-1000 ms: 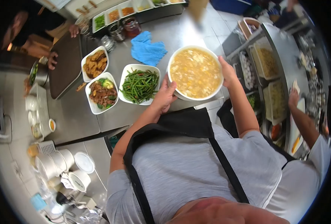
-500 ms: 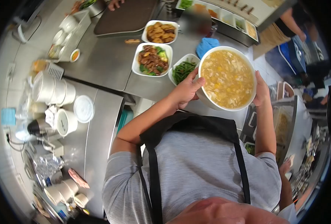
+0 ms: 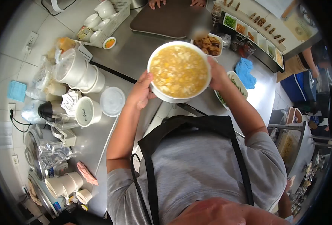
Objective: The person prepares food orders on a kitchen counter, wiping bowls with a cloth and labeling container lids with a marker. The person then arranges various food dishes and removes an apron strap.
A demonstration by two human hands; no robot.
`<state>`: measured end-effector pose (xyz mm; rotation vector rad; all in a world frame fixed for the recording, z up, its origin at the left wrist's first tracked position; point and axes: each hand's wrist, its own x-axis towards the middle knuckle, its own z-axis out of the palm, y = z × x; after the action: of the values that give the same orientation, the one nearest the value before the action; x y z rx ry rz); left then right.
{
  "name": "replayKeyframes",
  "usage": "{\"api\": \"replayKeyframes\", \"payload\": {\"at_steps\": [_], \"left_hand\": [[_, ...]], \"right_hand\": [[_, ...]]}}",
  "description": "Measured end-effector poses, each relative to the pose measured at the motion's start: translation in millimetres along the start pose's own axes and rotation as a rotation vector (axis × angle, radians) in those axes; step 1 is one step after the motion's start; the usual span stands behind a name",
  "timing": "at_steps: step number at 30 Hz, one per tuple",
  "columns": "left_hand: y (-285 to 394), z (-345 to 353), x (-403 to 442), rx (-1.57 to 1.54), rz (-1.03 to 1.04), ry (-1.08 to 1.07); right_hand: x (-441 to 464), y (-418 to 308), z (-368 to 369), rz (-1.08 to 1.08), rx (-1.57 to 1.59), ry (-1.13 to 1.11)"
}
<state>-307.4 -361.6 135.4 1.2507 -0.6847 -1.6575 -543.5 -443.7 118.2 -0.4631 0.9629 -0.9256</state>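
A large white bowl point(image 3: 179, 98) full of yellow soup point(image 3: 179, 69) with egg and corn-like bits is held up in front of me. My left hand point(image 3: 140, 92) grips its left side, thumb near the rim. On the opposite side my right hand point(image 3: 217, 73) clasps the wall, its fingers partly hidden. Behind the bowl a white dish of fried brown pieces point(image 3: 210, 45) rests on the steel counter. A dish of green beans point(image 3: 237, 84) lies under my right forearm, partly covered. The meat and broccoli dish is hidden.
A brown tray point(image 3: 158, 24) lies at the back, another person's hands point(image 3: 156, 3) at its far edge. A blue cloth point(image 3: 244, 73) and a garnish rack point(image 3: 252, 37) are on the right. White tubs point(image 3: 87, 110) and a clear lid point(image 3: 112, 101) stand on the left counter.
Both my hands have carried the soup bowl leftward, from over the right counter to above the middle. It now covers the meat dish. The view has shifted, and a second hand shows by the tray.
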Motion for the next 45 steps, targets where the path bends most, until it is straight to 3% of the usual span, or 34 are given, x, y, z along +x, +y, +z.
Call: {"api": "replayKeyframes", "payload": {"at_steps": [8,14,17,19,20,22,23,24,26,27,28,30,32,33,36,38,40,42,45], "left_hand": [[12,-105,37,-0.046,0.019,0.190],[-9,-148,95,-0.210,0.050,0.232],[-23,-167,117,-0.184,0.143,0.239],[-16,-163,114,-0.130,0.073,0.273],[-13,-160,111,-0.152,0.078,0.261],[-14,-160,110,-0.166,0.055,0.273],[-10,-156,106,-0.179,0.046,0.285],[-5,-151,105,-0.194,0.042,0.304],[-2,-146,105,-0.185,0.044,0.325],[-3,-145,104,-0.187,0.049,0.343],[-5,-145,106,-0.193,0.054,0.326],[-8,-149,109,-0.220,0.073,0.324],[-6,-145,111,-0.249,0.057,0.375],[-8,-145,112,-0.255,0.064,0.406],[-7,-141,115,-0.243,0.060,0.504],[-9,-140,116,-0.208,0.109,0.527],[-12,-138,116,-0.176,0.126,0.525],[-10,-139,115,-0.132,0.116,0.492],[-20,-148,124,-0.070,0.195,0.483]], "right_hand": [[86,75,82,0.090,0.015,0.048],[131,106,91,-0.033,-0.046,0.068],[130,97,99,-0.023,-0.177,0.075],[125,83,98,-0.006,-0.372,0.016],[131,74,87,-0.022,-0.485,-0.074],[128,29,59,-0.649,-1.160,-0.008],[94,-16,51,-0.574,-1.038,0.042],[79,-52,25,-0.722,-1.221,0.240],[82,-96,-57,-0.784,-1.302,0.578],[88,-104,-101,-0.660,-1.403,0.758],[86,-115,-139,-0.359,-1.672,0.707],[103,-93,-197,-0.087,-1.800,0.936],[123,-61,-245,-0.094,-1.894,0.903],[104,-59,-217,-0.167,-1.823,0.966],[104,-78,-248,-0.505,-1.889,0.686],[100,-98,-218,-0.810,-1.641,0.687],[94,-125,-142,-0.898,-1.580,0.483],[84,-129,-40,-0.923,-1.496,0.109],[127,-102,49,-0.962,-1.527,-0.365]]}}
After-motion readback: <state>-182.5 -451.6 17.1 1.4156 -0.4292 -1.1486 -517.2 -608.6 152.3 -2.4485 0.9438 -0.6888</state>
